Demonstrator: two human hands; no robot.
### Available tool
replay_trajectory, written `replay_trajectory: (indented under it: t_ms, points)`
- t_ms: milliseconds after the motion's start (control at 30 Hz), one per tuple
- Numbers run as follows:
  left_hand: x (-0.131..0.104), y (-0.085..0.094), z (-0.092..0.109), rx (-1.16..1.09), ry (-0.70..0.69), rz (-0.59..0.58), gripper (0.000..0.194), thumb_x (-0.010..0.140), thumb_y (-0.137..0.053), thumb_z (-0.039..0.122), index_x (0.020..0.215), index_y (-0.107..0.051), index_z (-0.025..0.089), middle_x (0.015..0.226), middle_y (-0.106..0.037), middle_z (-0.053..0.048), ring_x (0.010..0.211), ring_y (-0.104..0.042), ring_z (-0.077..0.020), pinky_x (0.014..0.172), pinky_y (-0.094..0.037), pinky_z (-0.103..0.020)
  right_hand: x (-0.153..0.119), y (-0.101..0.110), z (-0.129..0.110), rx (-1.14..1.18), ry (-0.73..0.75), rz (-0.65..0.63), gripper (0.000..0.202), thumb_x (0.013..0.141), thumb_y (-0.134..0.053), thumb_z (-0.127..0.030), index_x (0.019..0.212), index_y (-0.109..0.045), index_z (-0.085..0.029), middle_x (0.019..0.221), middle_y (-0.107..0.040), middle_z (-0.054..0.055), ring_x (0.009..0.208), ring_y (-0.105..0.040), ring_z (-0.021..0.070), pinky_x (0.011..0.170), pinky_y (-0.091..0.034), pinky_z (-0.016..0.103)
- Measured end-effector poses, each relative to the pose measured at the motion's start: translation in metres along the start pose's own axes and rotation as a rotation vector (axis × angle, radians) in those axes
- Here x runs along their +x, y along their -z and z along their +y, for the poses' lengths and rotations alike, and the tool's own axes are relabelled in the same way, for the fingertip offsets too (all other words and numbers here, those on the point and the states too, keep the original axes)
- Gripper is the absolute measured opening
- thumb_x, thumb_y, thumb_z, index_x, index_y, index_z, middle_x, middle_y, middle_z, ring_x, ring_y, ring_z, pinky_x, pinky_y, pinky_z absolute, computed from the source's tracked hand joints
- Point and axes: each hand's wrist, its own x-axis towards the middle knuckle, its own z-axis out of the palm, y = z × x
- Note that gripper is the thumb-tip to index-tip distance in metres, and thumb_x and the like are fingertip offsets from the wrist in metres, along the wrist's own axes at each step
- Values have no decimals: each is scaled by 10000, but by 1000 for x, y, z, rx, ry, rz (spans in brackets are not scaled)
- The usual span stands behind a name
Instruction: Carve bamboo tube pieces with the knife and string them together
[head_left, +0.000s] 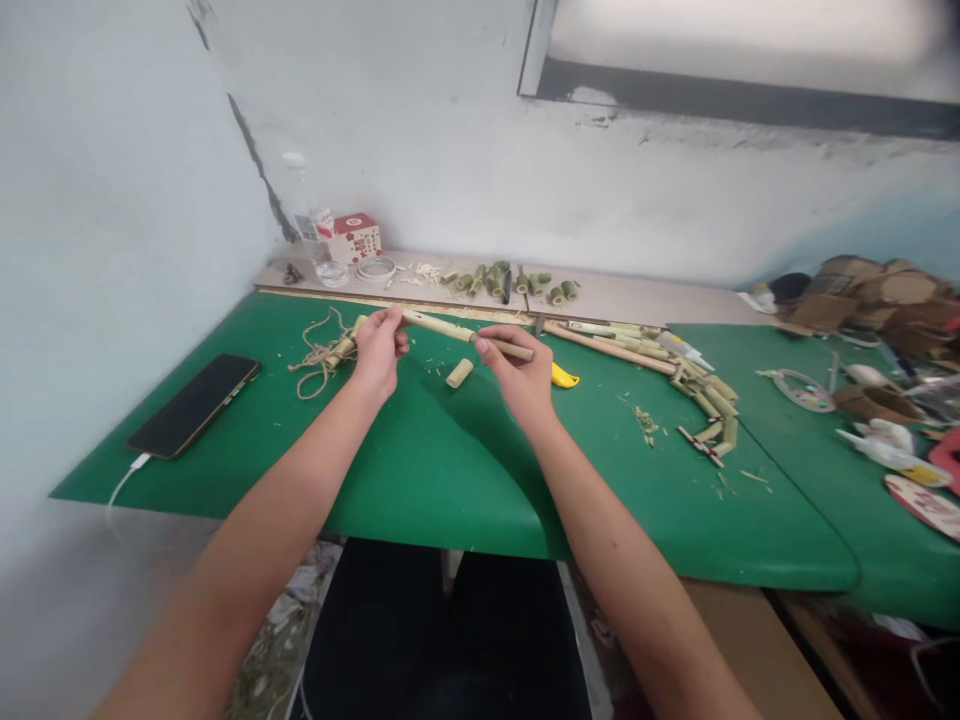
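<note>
Both hands hold a slender bamboo stick point(442, 326) above the green tabletop, tilted slightly down to the right. My left hand point(379, 352) grips its left end. Farther along, my right hand point(517, 372) is closed round it near a dark joint, and the thinner brown end sticks out past the fingers. Below the stick, between the hands, a short cut bamboo piece point(459, 373) lies on the table. Beside my left hand is a bamboo piece with a tangle of twine point(324, 358). A yellow curved object point(565, 376) lies just right of my right hand, partly hidden by it.
A phone point(196, 405) on a white cable lies at the left. Along the back ledge stand a bottle point(328, 262), a box point(357, 238), a tape roll point(375, 268) and several bamboo cuts point(491, 280). A hammer point(607, 347), bamboo pieces point(712, 405) and clutter fill the right.
</note>
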Motion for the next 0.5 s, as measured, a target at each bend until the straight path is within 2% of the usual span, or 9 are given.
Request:
replay_trajectory:
  t_ms: [100,300,500]
  points:
    - [0,0,-1,-3,-1,3,219,867,-804,216,855,-586,194,695,-624,54,473,-453,-40,443,-355,-159,0,2,-1,-55,-9,-13,394,884,-800,-620,1034,-781,-256,921,-748,37,817,-694,191,731,-559,326]
    - [6,3,-3,-37,-15,35,232,878,-799,207,847,-570,196,682,-584,69,469,-438,-32,444,-342,-157,5,8,1,-71,-29,-9,471,908,-727,-709,1034,-736,-256,797,-637,-2,672,-604,153,625,-515,298]
    - [11,7,-3,-61,-39,69,228,885,-793,200,852,-568,201,689,-571,71,485,-464,-39,452,-343,-165,6,6,8,-134,-174,-148,443,904,-710,-669,981,-726,-234,766,-663,8,602,-587,152,585,-482,301]
